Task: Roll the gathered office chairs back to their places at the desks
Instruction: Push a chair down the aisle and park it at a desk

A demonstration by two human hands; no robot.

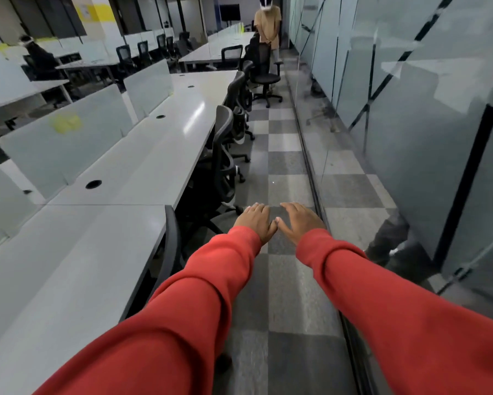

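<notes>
Both hands are stretched out ahead of us and hold nothing. Our left hand (255, 220) and right hand (301, 222) hover palm down over the checked carpet (285, 295) at 12 o'clock, fingers straight and thumbs nearly touching.

Along the long table (142, 166) at 10 o'clock, the nearest chair (172, 240) is tucked in, and a second chair (224, 155) and third chair (235, 92) stand pushed in beyond it. One loose chair (265, 75) stands out in the aisle far off at 12 o'clock, just in front of a standing person (268, 27).

We judge that we are between chairs, with this row seemingly done. The next move calls for walking up the aisle, gripping the loose chair's backrest with both hands and rolling it to a free place. We cannot tell whether the person there is holding it. The aisle between the chair bases and the glass wall (410, 124) at 2 o'clock is narrow, so we would steer straight.
</notes>
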